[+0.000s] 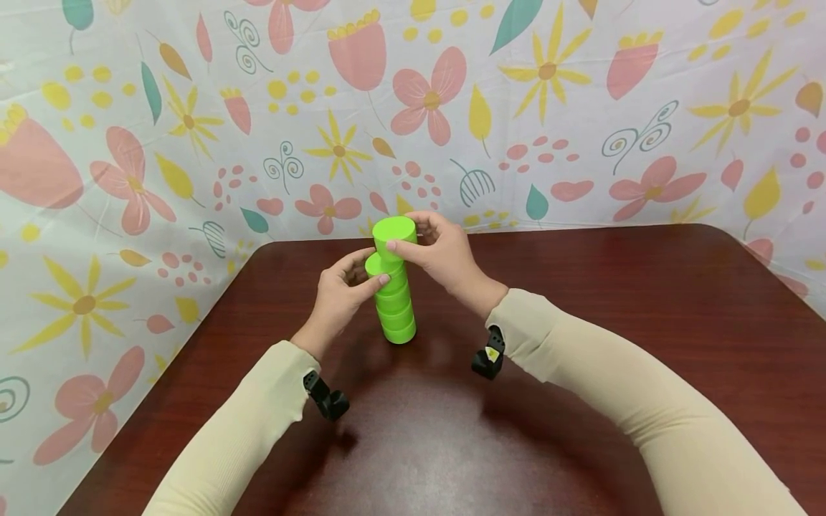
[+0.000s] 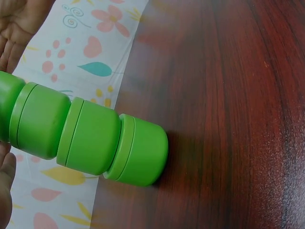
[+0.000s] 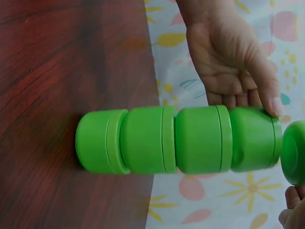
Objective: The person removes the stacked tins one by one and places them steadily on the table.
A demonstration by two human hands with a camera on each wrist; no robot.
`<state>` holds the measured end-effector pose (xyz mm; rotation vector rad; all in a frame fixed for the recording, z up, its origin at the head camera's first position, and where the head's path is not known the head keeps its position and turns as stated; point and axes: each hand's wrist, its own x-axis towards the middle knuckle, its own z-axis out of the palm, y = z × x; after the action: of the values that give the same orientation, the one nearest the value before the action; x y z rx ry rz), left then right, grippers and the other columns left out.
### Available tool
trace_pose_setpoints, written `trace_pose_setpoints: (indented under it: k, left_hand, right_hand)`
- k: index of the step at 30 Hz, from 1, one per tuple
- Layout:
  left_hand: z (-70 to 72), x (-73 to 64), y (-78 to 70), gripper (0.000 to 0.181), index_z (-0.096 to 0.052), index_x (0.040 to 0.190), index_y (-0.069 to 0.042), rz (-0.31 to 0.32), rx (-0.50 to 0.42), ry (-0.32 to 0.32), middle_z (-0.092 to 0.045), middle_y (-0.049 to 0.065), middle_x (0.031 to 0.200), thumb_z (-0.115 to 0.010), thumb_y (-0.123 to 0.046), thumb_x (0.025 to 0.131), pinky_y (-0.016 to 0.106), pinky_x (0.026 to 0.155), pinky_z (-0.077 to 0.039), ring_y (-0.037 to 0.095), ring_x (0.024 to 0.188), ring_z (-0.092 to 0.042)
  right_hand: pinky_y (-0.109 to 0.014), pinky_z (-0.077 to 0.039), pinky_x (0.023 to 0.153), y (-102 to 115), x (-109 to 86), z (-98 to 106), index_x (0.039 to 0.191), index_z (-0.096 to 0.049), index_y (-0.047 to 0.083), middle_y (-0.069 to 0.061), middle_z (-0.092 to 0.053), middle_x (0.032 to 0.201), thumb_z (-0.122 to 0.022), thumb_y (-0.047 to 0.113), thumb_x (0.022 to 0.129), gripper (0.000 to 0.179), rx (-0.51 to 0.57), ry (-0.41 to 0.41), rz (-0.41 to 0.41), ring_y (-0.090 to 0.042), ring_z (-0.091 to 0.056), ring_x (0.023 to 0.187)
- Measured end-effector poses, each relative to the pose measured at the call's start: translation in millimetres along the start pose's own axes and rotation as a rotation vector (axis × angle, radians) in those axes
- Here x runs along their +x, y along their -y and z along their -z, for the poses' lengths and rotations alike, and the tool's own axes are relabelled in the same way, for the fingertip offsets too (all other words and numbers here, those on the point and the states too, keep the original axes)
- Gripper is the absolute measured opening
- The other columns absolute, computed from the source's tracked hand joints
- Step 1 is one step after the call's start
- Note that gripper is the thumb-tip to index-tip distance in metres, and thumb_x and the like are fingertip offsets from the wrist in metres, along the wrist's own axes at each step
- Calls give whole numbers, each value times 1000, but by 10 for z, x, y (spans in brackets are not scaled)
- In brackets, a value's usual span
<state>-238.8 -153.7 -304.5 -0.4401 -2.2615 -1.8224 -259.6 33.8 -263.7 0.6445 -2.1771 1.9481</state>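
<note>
Several small lime-green lidded jars stand in a column (image 1: 396,319) on the table. At the column's top, my left hand (image 1: 337,295) holds the uppermost stacked jar (image 3: 251,138) between thumb and fingers, the thumb near its lid edge. My right hand (image 1: 448,256) grips one more green jar (image 1: 395,230) by its sides, just above the column. This jar sits slightly off the column's line, and in the right wrist view a thin gap shows between it and the lid below. The far fingers of both hands are partly hidden behind the jars.
The dark red-brown wooden table (image 1: 613,308) has a glossy surface. Its far edge runs close behind the column, against a white floral-print cloth (image 1: 258,107). Black wrist cameras hang from the left cuff (image 1: 327,398) and the right cuff (image 1: 488,355).
</note>
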Motion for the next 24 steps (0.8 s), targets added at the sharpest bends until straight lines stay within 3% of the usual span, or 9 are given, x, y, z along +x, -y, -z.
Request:
trace_pose_setpoints:
  k: [12, 24]
  left_hand:
    - [5, 2, 13, 49, -55, 127, -6, 14, -10, -9, -62, 18, 114, -70, -8, 81, 23, 76, -52, 19, 97, -61]
    - [8, 7, 11, 49, -54, 128, -6, 21, 12, -11, -63, 18, 113, -70, -7, 82, 23, 77, -52, 21, 98, -61]
  right_hand:
    - [-29, -50, 77, -75, -109, 261, 118, -59, 10, -4, -63, 105, -75, 22, 77, 45, -37, -47, -4, -17, -60, 92]
    - [-26, -48, 80, -298, -249, 338, 117, -58, 8, -6, -62, 107, -75, 17, 77, 44, -46, -50, -3, -16, -58, 92]
